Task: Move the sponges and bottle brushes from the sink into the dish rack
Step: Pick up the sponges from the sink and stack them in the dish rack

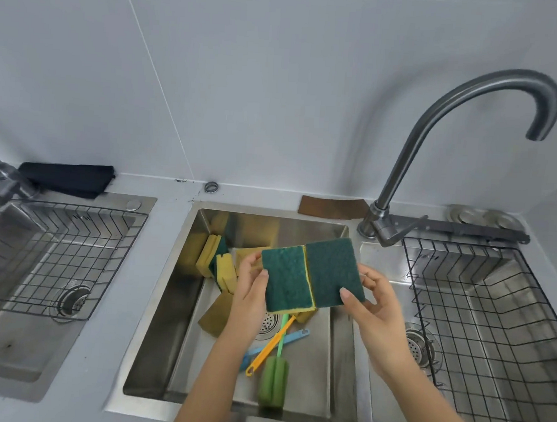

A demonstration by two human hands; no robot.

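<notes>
Two green-and-yellow sponges are held side by side above the middle sink (154,301). My left hand (249,294) grips the left sponge (287,278) and my right hand (377,310) grips the right sponge (334,269). Several more yellow sponges (217,259) lean in the sink's back left corner. Three bottle brushes lie on the sink floor: a green one with a foam head (273,383), an orange one (270,345) and a blue one (295,337). A black wire dish rack (479,317) sits over the right basin.
A tall curved faucet (438,129) rises between the middle sink and the right rack. A second wire rack (49,255) sits in the left basin beside another tap (2,174). A dark cloth (67,178) lies behind it. A brown pad (332,207) lies on the back ledge.
</notes>
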